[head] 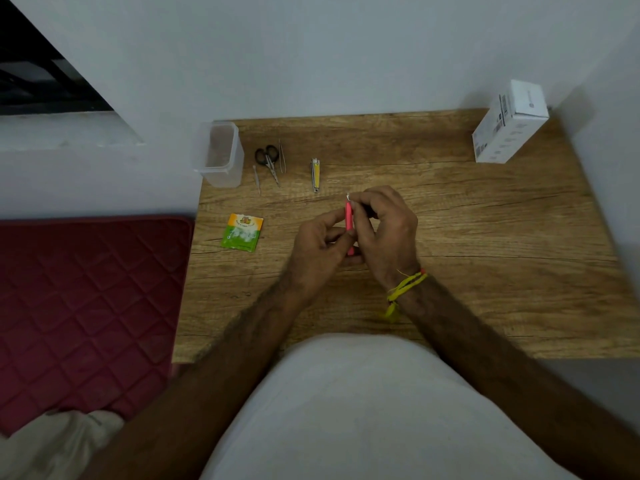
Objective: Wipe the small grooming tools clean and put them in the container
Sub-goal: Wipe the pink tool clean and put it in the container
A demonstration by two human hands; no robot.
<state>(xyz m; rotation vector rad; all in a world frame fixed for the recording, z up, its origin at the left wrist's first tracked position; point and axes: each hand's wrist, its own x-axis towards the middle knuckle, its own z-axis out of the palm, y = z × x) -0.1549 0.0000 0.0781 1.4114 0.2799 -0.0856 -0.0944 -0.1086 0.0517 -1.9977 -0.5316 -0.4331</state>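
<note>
At frame centre both our hands, left hand (320, 242) and right hand (384, 233), pinch the pink tool (348, 220), its long axis upright; the container (219, 154) sits upper left, nearer the left hand.

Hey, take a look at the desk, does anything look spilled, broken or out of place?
Nothing stands out. The scissors, nail clipper and thin metal tools lie neatly beside the upright clear container; the wipe sachet lies flat. Both hands hold the pink tool above the table.
</note>
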